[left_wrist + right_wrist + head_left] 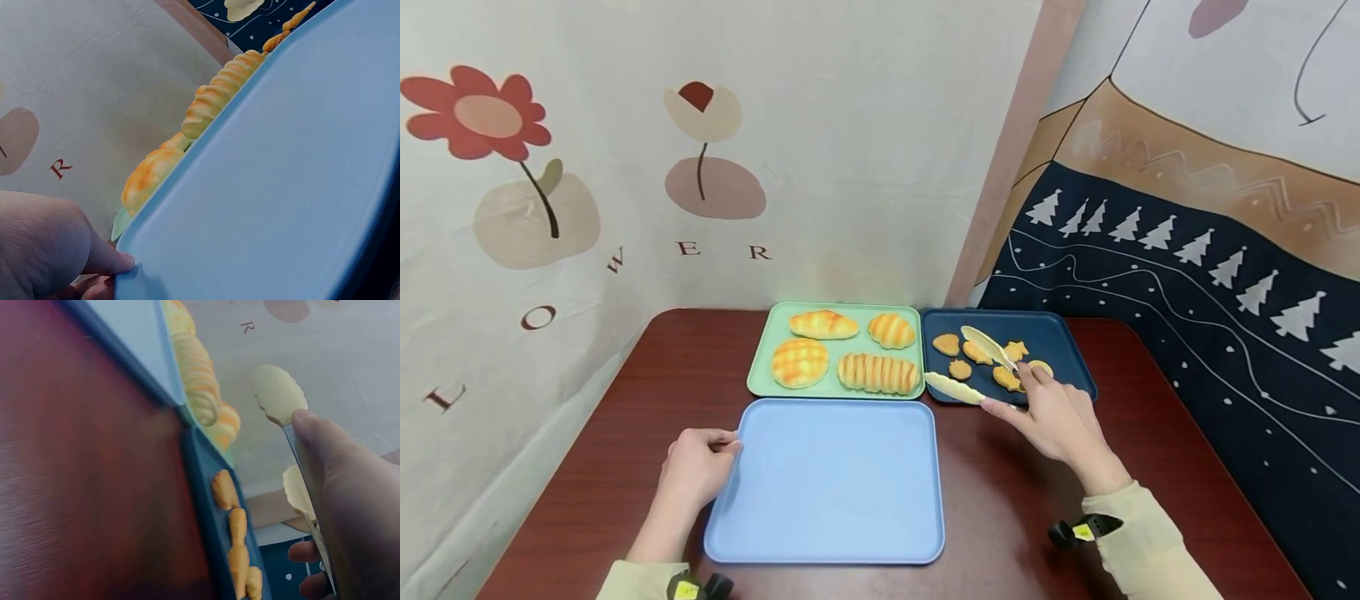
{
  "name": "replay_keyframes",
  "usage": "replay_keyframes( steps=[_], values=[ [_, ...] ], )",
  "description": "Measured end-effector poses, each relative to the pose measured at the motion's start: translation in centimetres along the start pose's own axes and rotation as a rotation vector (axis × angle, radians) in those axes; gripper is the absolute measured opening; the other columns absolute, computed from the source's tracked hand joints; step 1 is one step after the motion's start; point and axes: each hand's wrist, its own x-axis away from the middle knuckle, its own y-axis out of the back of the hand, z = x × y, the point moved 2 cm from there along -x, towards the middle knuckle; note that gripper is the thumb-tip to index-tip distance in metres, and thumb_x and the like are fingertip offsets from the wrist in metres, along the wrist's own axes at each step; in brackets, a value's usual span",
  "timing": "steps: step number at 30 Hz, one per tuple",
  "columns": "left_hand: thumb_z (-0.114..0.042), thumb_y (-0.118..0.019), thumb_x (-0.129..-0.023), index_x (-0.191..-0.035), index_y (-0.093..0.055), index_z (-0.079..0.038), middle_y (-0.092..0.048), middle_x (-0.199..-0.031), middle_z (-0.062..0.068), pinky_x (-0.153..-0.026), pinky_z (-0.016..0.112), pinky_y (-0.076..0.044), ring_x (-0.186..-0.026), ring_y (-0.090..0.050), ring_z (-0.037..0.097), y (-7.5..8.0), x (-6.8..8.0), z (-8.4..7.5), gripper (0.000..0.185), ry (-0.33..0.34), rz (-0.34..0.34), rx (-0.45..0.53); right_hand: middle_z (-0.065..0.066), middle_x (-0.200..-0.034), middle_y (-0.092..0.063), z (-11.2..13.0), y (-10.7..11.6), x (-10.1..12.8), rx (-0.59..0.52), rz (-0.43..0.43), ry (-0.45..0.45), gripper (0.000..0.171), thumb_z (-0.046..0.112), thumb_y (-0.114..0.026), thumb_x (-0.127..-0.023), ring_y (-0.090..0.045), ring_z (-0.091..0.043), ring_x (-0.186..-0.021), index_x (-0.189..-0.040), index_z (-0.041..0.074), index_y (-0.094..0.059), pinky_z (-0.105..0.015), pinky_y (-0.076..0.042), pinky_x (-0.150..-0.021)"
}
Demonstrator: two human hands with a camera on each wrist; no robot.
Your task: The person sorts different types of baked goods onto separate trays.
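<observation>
Tongs (981,367), pale yellow with scalloped tips, are held in the right hand (1056,421) over the near left part of the dark blue tray (1067,350), their two blades spread apart above the cookies (977,352). The grip here is a thumb-and-finger clasp round the tong arms; the right wrist view shows the thumb (319,434) lying along one arm just behind its tip. The left hand (696,467) rests at the left rim of the light blue tray (831,483), its grip a light pinch of the thumb (103,259) against the corner edge, steadying that tray on the desk (580,467).

As a judgement, a clean pick would call for lowering both tips astride one cookie only, closing gently because the pieces look thin and flat, and lifting level before crossing to the near tray.

Surroundings: a green tray (760,367) just behind the light blue one carries four bread rolls (880,372), touching the dark tray's left side. Cookies lie close together, so a neighbouring piece may be nudged; the raised rim of the dark tray stands between the tongs and the light blue tray. Printed cloth backdrops hang behind.
</observation>
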Motion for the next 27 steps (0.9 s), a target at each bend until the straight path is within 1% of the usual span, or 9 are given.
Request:
replay_keyframes(
  steps=[4,5,8,10,11,14,21,27],
  values=[
    [-0.017,-0.069,-0.100,-0.120,-0.077,0.004,-0.072,-0.120,0.029,-0.069,0.047,-0.056,-0.094,-0.069,0.035,0.0,0.0,-0.1,0.030,-0.003,-0.007,0.000,-0.027,-0.142,-0.060,-0.3,-0.8,1.5,-0.030,-0.019,0.000,0.105,0.085,-0.050,-0.092,-0.049,-0.019,-0.055,-0.153,0.000,-0.053,-0.033,-0.043,-0.050],
    [-0.017,-0.069,-0.101,-0.121,-0.077,0.004,-0.071,-0.120,0.029,-0.069,0.047,-0.057,-0.094,-0.069,0.035,0.1,-0.1,-0.1,0.030,-0.004,-0.008,-0.001,-0.025,-0.140,-0.062,-0.4,-1.0,1.9,-0.034,-0.032,0.002,0.103,0.084,-0.051,-0.092,-0.048,-0.018,-0.055,-0.153,0.001,-0.054,-0.033,-0.042,-0.050],
    [-0.017,-0.069,-0.101,-0.121,-0.076,0.004,-0.071,-0.121,0.029,-0.070,0.048,-0.057,-0.096,-0.069,0.036,0.1,-0.1,0.0,0.031,-0.002,-0.008,-0.001,-0.021,-0.131,-0.065,-0.7,-1.4,3.1,-0.043,-0.058,0.007,0.099,0.081,-0.055,-0.093,-0.048,-0.016,-0.055,-0.151,0.000,-0.055,-0.033,-0.043,-0.051],
    [-0.017,-0.069,-0.101,-0.121,-0.077,0.004,-0.072,-0.120,0.028,-0.072,0.049,-0.057,-0.098,-0.069,0.037,0.0,-0.1,0.0,0.030,-0.002,-0.009,-0.004,-0.019,-0.128,-0.066,-0.8,-1.5,3.9,-0.039,-0.074,0.012,0.097,0.079,-0.057,-0.093,-0.051,-0.016,-0.057,-0.149,0.001,-0.057,-0.034,-0.045,-0.052],
    [-0.017,-0.069,-0.100,-0.120,-0.077,0.004,-0.072,-0.120,0.028,-0.072,0.049,-0.056,-0.098,-0.069,0.038,0.0,-0.1,0.1,0.030,-0.003,-0.009,-0.005,-0.019,-0.128,-0.067,-0.9,-1.6,4.3,-0.037,-0.079,0.016,0.095,0.078,-0.058,-0.093,-0.053,-0.017,-0.058,-0.148,0.001,-0.057,-0.035,-0.046,-0.052],
    [-0.017,-0.070,-0.100,-0.120,-0.078,0.003,-0.073,-0.119,0.027,-0.072,0.050,-0.055,-0.101,-0.069,0.040,-0.1,-0.1,0.2,0.029,-0.001,-0.013,-0.006,-0.021,-0.134,-0.066,-1.0,-1.7,5.6,-0.027,-0.081,0.027,0.094,0.076,-0.060,-0.093,-0.056,-0.018,-0.060,-0.148,0.000,-0.058,-0.037,-0.047,-0.052],
    [-0.016,-0.070,-0.100,-0.119,-0.078,0.003,-0.073,-0.120,0.027,-0.070,0.047,-0.055,-0.100,-0.069,0.039,-0.2,-0.2,0.1,0.029,-0.001,-0.020,-0.007,-0.019,-0.130,-0.067,-1.3,-2.2,8.2,0.012,-0.098,0.067,0.094,0.078,-0.063,-0.090,-0.067,-0.026,-0.075,-0.143,0.000,-0.061,-0.042,-0.052,-0.056],
    [-0.017,-0.070,-0.100,-0.120,-0.078,0.003,-0.073,-0.120,0.027,-0.068,0.047,-0.055,-0.099,-0.069,0.037,-0.1,-0.3,-0.2,0.029,-0.001,-0.015,-0.004,-0.020,-0.128,-0.069,-1.6,-2.5,9.2,0.030,-0.102,0.067,0.094,0.078,-0.063,-0.090,-0.071,-0.033,-0.093,-0.141,0.000,-0.063,-0.048,-0.057,-0.062]
  ],
)
